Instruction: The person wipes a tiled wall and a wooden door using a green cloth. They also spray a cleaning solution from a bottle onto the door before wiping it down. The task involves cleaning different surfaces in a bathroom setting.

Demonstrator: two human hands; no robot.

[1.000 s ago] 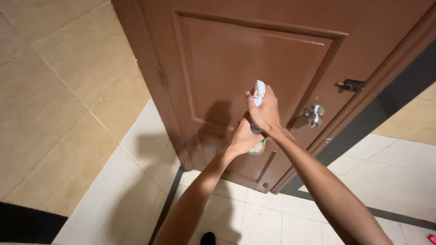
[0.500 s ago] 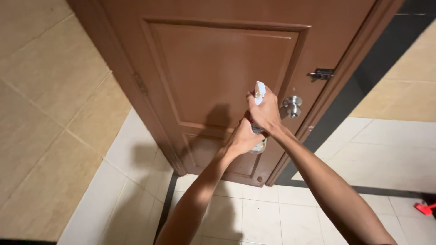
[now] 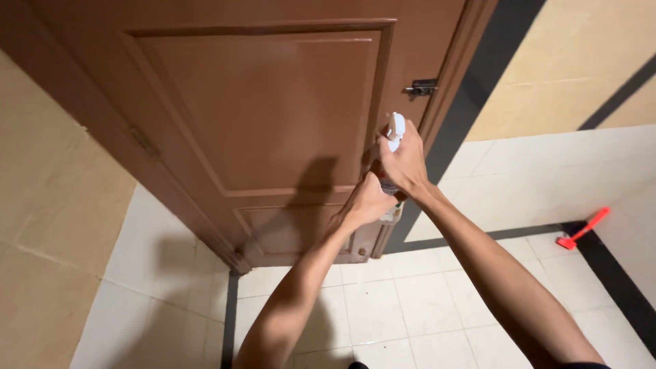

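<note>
You had both hands raised in front of the brown panelled door (image 3: pixel 273 116), close to its latch edge, and both were wrapped around a spray bottle (image 3: pixel 394 133). Your right hand (image 3: pixel 404 164) had its grip closed high on the bottle, just under the white trigger head, which stuck up above your knuckles. Your left hand (image 3: pixel 369 200) had its grip closed lower down, around the bottle's body; only a pale sliver of the base showed beneath your fingers. So the bottle sat between the two grips, upright or nearly so, one hand stacked above the other, held just short of the door's surface.

As to progress, I'd judge the work on the door had barely begun or was still in its preparing stage: the panel showed an even sheen, with no wet streaks, drips or foam that I could make out, and no cloth was in either hand. Whether the nozzle pointed at the door, I could not tell from this angle.

A small metal latch (image 3: pixel 421 87) sat on the door above your hands. On the pale tiled floor (image 3: pixel 410 307) off to your right, a red long-handled tool (image 3: pixel 581 231) lay well apart from you.
</note>
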